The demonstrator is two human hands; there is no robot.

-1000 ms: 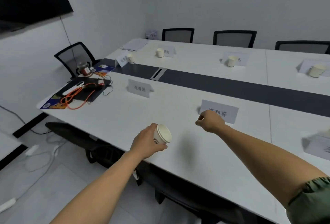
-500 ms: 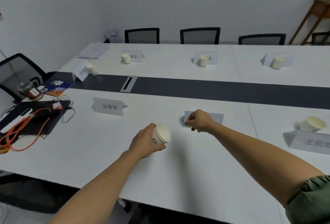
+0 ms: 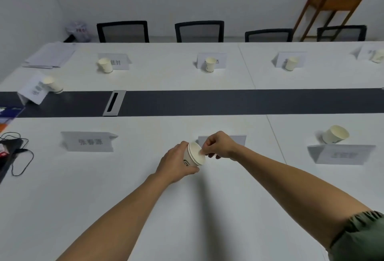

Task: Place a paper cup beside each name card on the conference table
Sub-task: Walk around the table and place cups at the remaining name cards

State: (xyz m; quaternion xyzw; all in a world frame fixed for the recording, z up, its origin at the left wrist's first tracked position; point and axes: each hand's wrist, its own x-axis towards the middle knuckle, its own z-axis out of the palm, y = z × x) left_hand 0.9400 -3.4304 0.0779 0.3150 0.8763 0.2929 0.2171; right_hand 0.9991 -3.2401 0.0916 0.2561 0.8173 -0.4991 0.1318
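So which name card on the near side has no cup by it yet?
On the near white half of the conference table, this side of the dark centre strip, look left of the hands. That name card stands alone, while the right-hand card has a paper cup behind it.

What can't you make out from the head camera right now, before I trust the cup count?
- Middle near name card: text hidden by the right hand.
- Held cups: how many are stacked in the left hand is unclear.
- Far-right cup and its card: cut off by the frame edge.
- Right near card: text too blurred to read.
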